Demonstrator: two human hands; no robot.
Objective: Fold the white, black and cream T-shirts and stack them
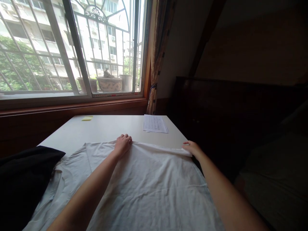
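Observation:
A white shirt [154, 183] lies spread over the near part of the white table [113, 126], with loose wrinkles across it. At its far edge my left hand [123, 143] is closed with curled fingers on the cloth. My right hand [192, 149] pinches the far right corner, where a strip of the edge is folded over. Between the two hands the far edge runs fairly straight. The fingertips of my left hand are partly hidden by the hand itself.
Black cloth [21, 179] lies on the left, next to the shirt. Printed papers [155, 124] rest near the table's far right corner, and yellow sticky notes [87, 118] at the far left. Beyond are a barred window [103, 48] and a tied curtain [157, 54]. Dark furniture [228, 112] stands right.

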